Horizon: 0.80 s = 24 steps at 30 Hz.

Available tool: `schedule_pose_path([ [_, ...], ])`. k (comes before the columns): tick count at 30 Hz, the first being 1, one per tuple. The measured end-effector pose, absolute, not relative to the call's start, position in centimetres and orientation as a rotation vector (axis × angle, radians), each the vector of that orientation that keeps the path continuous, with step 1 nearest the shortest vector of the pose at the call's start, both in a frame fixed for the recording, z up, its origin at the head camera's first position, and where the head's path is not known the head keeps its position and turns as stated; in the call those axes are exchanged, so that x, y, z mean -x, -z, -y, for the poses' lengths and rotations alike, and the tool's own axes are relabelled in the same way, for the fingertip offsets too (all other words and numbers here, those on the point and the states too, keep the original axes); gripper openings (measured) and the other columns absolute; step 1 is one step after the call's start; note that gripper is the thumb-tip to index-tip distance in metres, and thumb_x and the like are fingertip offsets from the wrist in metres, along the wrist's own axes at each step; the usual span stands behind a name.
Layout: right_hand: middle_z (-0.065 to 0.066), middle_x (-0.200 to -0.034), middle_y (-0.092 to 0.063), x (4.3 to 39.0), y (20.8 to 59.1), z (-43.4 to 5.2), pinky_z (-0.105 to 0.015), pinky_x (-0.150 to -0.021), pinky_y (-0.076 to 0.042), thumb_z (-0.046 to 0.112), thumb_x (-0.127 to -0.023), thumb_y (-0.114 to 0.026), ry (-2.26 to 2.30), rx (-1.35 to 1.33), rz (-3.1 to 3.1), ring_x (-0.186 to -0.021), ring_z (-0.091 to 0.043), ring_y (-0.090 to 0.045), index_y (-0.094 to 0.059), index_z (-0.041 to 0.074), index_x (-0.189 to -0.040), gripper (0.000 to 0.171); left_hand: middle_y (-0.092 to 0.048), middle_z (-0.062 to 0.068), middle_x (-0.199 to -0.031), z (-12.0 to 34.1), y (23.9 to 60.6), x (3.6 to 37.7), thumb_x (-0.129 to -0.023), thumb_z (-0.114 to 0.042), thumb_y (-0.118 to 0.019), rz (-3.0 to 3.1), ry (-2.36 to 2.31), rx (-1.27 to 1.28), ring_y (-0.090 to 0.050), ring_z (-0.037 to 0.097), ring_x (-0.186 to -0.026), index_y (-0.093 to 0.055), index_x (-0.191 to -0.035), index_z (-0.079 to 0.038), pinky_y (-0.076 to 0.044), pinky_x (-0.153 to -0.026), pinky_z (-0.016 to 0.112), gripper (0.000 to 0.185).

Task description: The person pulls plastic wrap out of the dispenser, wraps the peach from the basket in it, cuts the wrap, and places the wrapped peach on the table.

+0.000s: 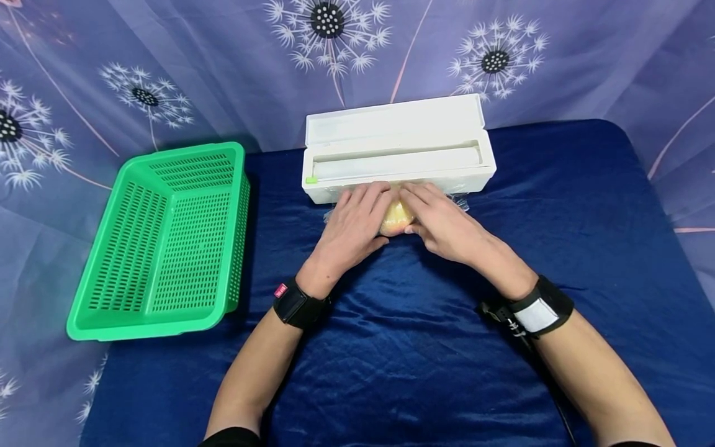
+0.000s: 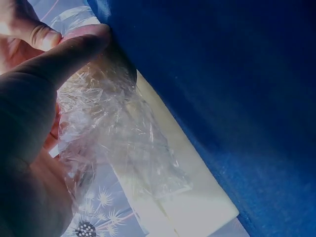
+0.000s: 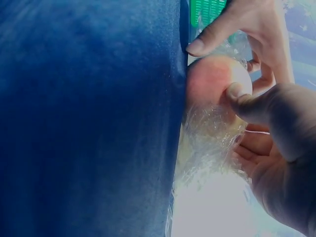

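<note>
A round yellow-pink fruit (image 1: pixel 398 218) lies on the blue cloth right in front of a white cling film dispenser box (image 1: pixel 396 152), whose lid is up. Clear cling film (image 2: pixel 118 143) is crumpled around the fruit. My left hand (image 1: pixel 354 220) cups the fruit from the left and my right hand (image 1: pixel 441 223) cups it from the right, fingers laid over the top. In the right wrist view my right thumb (image 3: pixel 238 94) presses on the fruit (image 3: pixel 210 79) with film (image 3: pixel 212 133) bunched beneath it. The left thumb (image 2: pixel 91 39) lies against the film.
A green perforated plastic basket (image 1: pixel 167 242) stands at the left edge of the table. Blue satin cloth (image 1: pixel 402 347) covers the tabletop. A purple dandelion-print curtain (image 1: pixel 223 68) hangs behind and to the sides.
</note>
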State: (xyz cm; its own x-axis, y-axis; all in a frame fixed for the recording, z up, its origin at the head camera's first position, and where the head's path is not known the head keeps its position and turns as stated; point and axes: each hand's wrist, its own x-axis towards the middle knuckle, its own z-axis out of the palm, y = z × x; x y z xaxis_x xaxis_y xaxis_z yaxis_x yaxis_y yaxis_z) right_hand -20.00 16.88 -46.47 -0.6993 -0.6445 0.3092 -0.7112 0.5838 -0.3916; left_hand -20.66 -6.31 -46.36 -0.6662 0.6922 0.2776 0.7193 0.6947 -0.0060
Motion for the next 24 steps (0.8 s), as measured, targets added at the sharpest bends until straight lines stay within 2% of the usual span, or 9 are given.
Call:
schedule_pose_path([
  [5, -0.032, -0.146, -0.054, 20.05, 46.46, -16.88, -0.057, -0.117, -0.038, 0.004, -0.093, -0.081, -0.781, -1.142, 2.676, -0.138, -0.047, -0.049, -0.051, -0.014, -0.144, 0.062, -0.049, 0.007, -0.151, 6.32, 46.48, 20.67, -0.083, -0.035, -0.094, 2.655, 0.138, 1.124, -0.049, 0.029, -0.137, -0.049, -0.151, -0.013, -0.043, -0.106, 0.045, 0.084],
  [10, -0.031, -0.144, -0.055, 20.06, 46.52, -16.8, -0.056, -0.117, -0.037, 0.002, -0.093, -0.08, -0.788, -1.144, 2.68, -0.137, -0.046, -0.049, -0.052, -0.014, -0.144, 0.061, -0.051, 0.006, -0.149, 6.44, 46.39, 20.67, -0.081, -0.037, -0.095, 2.659, 0.161, 1.123, -0.049, 0.028, -0.136, -0.05, -0.151, -0.013, -0.044, -0.101, 0.044, 0.087],
  [24, -0.032, -0.149, -0.052, 19.96, 46.51, -16.82, -0.057, -0.116, -0.039, 0.004, -0.096, -0.076, -0.813, -1.086, 2.739, -0.14, -0.046, -0.048, -0.048, -0.013, -0.149, 0.062, -0.053, 0.009, -0.148, 6.56, 46.21, 20.96, -0.08, -0.034, -0.096, 2.649, 0.258, 1.154, -0.054, 0.033, -0.13, -0.055, -0.147, -0.01, -0.046, -0.108, 0.049, 0.082],
])
